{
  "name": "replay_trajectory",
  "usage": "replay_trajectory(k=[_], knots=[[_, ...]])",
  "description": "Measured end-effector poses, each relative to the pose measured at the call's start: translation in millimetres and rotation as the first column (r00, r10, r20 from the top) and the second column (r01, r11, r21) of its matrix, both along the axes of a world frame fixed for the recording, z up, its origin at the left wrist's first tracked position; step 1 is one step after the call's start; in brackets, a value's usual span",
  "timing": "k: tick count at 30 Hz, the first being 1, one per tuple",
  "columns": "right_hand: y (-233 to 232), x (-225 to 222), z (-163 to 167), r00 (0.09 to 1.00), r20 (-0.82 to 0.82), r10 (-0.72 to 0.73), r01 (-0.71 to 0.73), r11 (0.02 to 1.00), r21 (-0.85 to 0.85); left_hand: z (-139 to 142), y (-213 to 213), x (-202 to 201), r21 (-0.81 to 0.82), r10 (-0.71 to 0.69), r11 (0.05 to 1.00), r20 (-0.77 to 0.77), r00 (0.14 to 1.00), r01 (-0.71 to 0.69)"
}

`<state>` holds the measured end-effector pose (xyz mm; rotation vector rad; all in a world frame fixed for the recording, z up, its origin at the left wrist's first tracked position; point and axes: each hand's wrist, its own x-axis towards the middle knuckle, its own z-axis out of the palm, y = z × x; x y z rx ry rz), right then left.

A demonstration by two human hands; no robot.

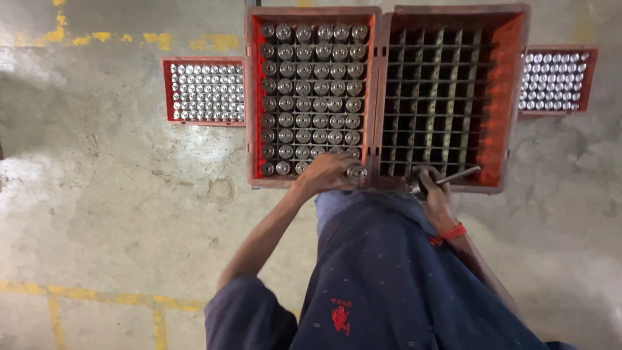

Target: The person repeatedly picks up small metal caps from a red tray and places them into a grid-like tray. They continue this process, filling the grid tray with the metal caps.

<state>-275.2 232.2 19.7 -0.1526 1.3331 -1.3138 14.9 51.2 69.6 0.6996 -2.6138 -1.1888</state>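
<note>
A worker stood over two red crates, moving metal cylinders between them.

The left hand (332, 171) pinched a cylinder (356, 172) at the near corner of the filled crate (249, 97); the right hand (433, 188) gripped a metal rod (459, 175) over the empty gridded crate (512, 97). Two filled trays (167, 91) lay on the concrete floor (97, 181). Judging by this, a careful drop into a cell was due.

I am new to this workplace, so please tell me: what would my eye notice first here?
First, two red crates side by side at the top: the left crate is packed with shiny metal cylinders, the right crate shows only bare dividers. The left hand touches the cylinders, and the right hand holds a metal rod.
</note>
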Motion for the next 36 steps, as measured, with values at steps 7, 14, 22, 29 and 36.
replay_trajectory(k=[7,14,22,29,36], knots=[[-30.8,-27.0,12.5,1.0,-0.014,-0.014,0.014,0.999,0.036,6.2,40.9,-73.5,0.794,0.64,0.504,-0.078,0.765,-0.341],[-86.9,-29.1,76.3,0.999,-0.01,0.046,-0.046,0.938,-0.344,-13.7,92.7,-146.9,0.172,0.749,0.659,-0.069,0.659,-0.732],[-89.4,-30.6,87.2,0.981,-0.104,0.161,-0.189,0.905,-0.381,10.9,107.8,-187.9,0.266,0.728,0.635,0.11,0.677,-0.725],[-87.6,-66.1,32.7,0.97,0.055,0.238,-0.243,0.963,0.114,8.2,116.2,-174.5,0.343,0.581,0.733,0.136,0.803,-0.588],[-78.6,-101.1,-12.8,0.992,0.122,-0.026,0.032,0.999,-0.041,-2.6,125.0,-123.2,-0.407,0.565,0.762,0.038,0.824,-0.504]])
